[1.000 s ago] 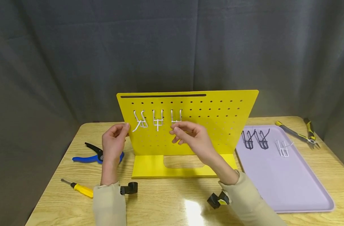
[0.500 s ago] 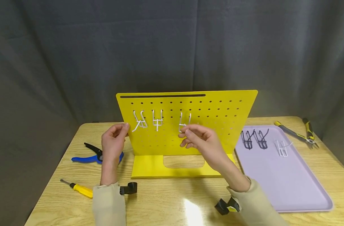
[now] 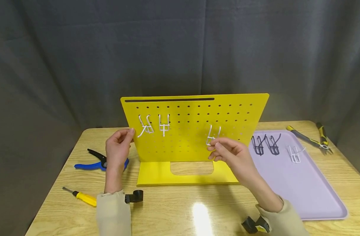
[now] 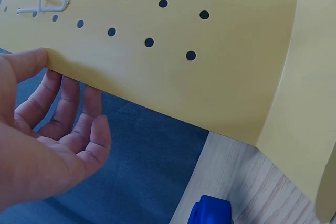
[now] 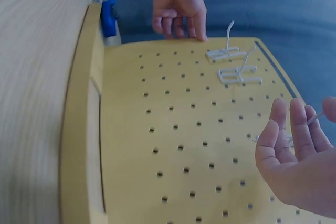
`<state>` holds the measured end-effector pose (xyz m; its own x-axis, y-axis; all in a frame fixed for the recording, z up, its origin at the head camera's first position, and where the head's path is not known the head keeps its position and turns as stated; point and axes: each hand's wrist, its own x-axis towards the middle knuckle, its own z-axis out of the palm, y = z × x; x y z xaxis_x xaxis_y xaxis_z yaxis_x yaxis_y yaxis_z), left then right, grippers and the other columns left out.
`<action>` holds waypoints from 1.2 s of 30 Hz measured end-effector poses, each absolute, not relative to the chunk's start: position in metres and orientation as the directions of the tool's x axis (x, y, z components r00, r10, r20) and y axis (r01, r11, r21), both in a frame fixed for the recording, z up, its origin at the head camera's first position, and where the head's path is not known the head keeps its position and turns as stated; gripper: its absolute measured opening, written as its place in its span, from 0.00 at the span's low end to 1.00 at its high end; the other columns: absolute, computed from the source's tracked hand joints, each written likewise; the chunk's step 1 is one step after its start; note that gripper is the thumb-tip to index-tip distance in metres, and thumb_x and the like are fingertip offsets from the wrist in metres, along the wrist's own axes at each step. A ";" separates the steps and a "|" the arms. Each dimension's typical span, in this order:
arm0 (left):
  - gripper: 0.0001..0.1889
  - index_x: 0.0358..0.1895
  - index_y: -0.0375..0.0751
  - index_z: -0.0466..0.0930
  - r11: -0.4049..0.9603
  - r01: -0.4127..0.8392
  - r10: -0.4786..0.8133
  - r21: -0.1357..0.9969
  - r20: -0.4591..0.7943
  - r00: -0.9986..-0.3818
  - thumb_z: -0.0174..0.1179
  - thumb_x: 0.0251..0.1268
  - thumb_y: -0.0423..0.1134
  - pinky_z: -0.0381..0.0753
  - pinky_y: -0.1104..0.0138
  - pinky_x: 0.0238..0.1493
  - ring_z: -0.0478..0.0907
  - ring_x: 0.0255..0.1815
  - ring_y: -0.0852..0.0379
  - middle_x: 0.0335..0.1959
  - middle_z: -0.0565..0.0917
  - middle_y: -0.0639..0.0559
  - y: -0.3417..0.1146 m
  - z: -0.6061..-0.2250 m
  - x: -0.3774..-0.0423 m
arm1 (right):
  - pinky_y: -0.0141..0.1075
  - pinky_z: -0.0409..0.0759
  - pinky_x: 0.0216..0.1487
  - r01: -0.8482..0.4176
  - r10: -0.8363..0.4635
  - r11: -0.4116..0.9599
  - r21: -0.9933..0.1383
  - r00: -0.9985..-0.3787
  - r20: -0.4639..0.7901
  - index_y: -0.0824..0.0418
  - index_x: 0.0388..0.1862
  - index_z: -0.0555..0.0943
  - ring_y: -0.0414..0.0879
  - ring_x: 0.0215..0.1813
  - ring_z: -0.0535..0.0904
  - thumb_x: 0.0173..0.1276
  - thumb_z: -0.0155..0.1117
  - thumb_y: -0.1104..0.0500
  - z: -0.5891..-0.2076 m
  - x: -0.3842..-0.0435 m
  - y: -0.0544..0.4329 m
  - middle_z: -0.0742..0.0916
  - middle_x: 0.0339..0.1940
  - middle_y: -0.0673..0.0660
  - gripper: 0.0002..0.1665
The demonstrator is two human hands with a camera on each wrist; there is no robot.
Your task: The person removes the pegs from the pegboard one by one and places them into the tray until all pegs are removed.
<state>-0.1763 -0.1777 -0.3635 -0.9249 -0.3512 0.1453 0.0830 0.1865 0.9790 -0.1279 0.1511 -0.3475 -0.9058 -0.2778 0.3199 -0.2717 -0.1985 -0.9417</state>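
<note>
A yellow pegboard (image 3: 194,155) stands upright on its base. My left hand (image 3: 117,147) pinches its left edge, thumb on the front and fingers behind. Between thumb and fingers of my right hand (image 3: 233,157) is a white wire hook (image 3: 209,131), its two prongs pointing up, in front of the board's right half. In the right wrist view the fingers hide most of that hook. Two more white hooks hang at the board's upper left: the outer hook (image 3: 146,127) sits skewed, the inner hook (image 3: 164,127) straight.
On the right, a lilac tray (image 3: 298,196) carries two black hooks (image 3: 258,149) and a white hook (image 3: 295,158). Pliers (image 3: 305,136) and another yellow-black handled tool (image 3: 323,133) lie behind it. Blue-handled pruners (image 3: 89,166) and a yellow screwdriver (image 3: 86,198) lie at left.
My right hand has carried the white hook rightward and down across the board, away from the two hanging hooks. My left hand has kept its hold on the edge.
</note>
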 end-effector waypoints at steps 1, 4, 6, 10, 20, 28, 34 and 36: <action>0.21 0.47 0.33 0.82 0.188 0.082 -0.350 0.979 0.145 -0.926 0.59 0.67 0.50 0.76 0.68 0.43 0.78 0.39 0.56 0.35 0.81 0.57 -0.178 -0.364 -0.176 | 0.35 0.82 0.40 -0.274 -0.271 -0.192 -0.942 -0.908 0.319 0.69 0.48 0.80 0.46 0.36 0.84 0.74 0.52 0.66 -0.349 -0.127 0.155 0.87 0.40 0.54 0.11; 0.20 0.47 0.33 0.81 0.190 0.080 -0.351 0.978 0.144 -0.925 0.59 0.67 0.50 0.76 0.66 0.44 0.78 0.39 0.53 0.34 0.80 0.57 -0.179 -0.364 -0.176 | 0.34 0.81 0.41 -0.280 -0.258 -0.169 -0.945 -0.913 0.316 0.69 0.49 0.79 0.46 0.37 0.84 0.75 0.51 0.66 -0.355 -0.122 0.166 0.87 0.41 0.54 0.12; 0.20 0.48 0.34 0.81 0.192 0.080 -0.351 0.978 0.145 -0.925 0.59 0.67 0.49 0.76 0.65 0.44 0.79 0.41 0.51 0.34 0.80 0.58 -0.179 -0.365 -0.176 | 0.34 0.81 0.42 -0.278 -0.248 -0.157 -0.948 -0.918 0.311 0.70 0.50 0.79 0.45 0.38 0.83 0.75 0.50 0.66 -0.358 -0.119 0.174 0.87 0.41 0.54 0.12; 0.20 0.48 0.33 0.81 0.191 0.078 -0.350 0.978 0.142 -0.926 0.59 0.68 0.49 0.76 0.66 0.44 0.78 0.42 0.48 0.34 0.80 0.58 -0.179 -0.365 -0.175 | 0.33 0.81 0.42 -0.258 -0.235 -0.168 -0.951 -0.927 0.293 0.71 0.50 0.78 0.45 0.38 0.83 0.75 0.49 0.67 -0.364 -0.112 0.189 0.87 0.42 0.54 0.13; 0.20 0.47 0.34 0.81 0.193 0.071 -0.350 0.979 0.136 -0.927 0.59 0.67 0.50 0.76 0.66 0.43 0.78 0.41 0.51 0.34 0.81 0.56 -0.180 -0.364 -0.175 | 0.33 0.82 0.41 -0.222 -0.187 -0.111 -0.969 -0.952 0.240 0.70 0.48 0.79 0.44 0.38 0.84 0.76 0.48 0.67 -0.378 -0.105 0.225 0.87 0.40 0.54 0.13; 0.20 0.46 0.33 0.81 0.193 0.074 -0.353 0.978 0.140 -0.925 0.59 0.67 0.50 0.74 0.68 0.41 0.78 0.40 0.51 0.33 0.80 0.58 -0.179 -0.366 -0.175 | 0.32 0.81 0.40 -0.136 -0.121 -0.052 -0.989 -0.982 0.142 0.62 0.47 0.82 0.42 0.37 0.84 0.76 0.51 0.62 -0.389 -0.103 0.256 0.88 0.38 0.52 0.12; 0.21 0.47 0.33 0.81 0.184 0.082 -0.350 0.979 0.144 -0.926 0.59 0.67 0.50 0.75 0.65 0.43 0.79 0.41 0.51 0.34 0.80 0.57 -0.179 -0.365 -0.175 | 0.32 0.81 0.40 -0.098 -0.100 0.001 -0.995 -0.990 0.097 0.62 0.49 0.82 0.42 0.37 0.84 0.75 0.52 0.61 -0.396 -0.106 0.277 0.88 0.38 0.51 0.12; 0.21 0.47 0.33 0.81 0.182 0.082 -0.347 0.980 0.142 -0.927 0.59 0.67 0.50 0.75 0.67 0.43 0.78 0.42 0.48 0.35 0.80 0.56 -0.179 -0.364 -0.176 | 0.32 0.82 0.40 -0.089 -0.091 0.019 -0.996 -0.992 0.087 0.61 0.48 0.82 0.42 0.37 0.84 0.76 0.52 0.60 -0.398 -0.106 0.284 0.88 0.38 0.51 0.12</action>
<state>-0.1756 -0.1787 -0.3642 -0.9271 -0.3470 0.1420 0.0821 0.1817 0.9799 -0.1062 0.2838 -0.3984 -0.9920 -0.0912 0.0871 -0.0892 0.0191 -0.9958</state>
